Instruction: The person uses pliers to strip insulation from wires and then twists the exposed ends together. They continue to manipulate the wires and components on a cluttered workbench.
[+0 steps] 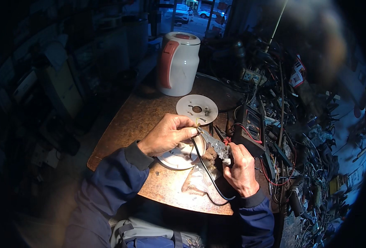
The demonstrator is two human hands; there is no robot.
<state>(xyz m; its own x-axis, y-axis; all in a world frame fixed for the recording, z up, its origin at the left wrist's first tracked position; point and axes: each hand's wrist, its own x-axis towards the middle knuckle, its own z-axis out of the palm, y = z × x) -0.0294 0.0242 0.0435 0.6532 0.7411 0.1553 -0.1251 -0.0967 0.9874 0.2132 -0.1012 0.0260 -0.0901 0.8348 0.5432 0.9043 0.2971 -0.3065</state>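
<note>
My left hand [166, 134] is closed, pinching the end of a black power cable [203, 161] between thumb and fingers. A thin yellow-green wire [198, 122] sticks up from the pinch. My right hand [241, 171] is wrapped round a flat grey metal wire stripper [217, 145], whose tip reaches the cable end at my left fingertips. Whether its jaws bite on a wire is too small to tell. Under my left hand lies a round white appliance base [177, 161], partly hidden. Just beyond my hands rests a pale round disc [208, 108] with a centre hole.
A white jug kettle [185, 68] with a red handle stands at the back of the brown wooden table [123, 124]. To the right are a black meter [252, 124] with a red lead and a dense heap of cables and tools [311, 161]. A crumpled clear bag [199, 180] lies near the front edge.
</note>
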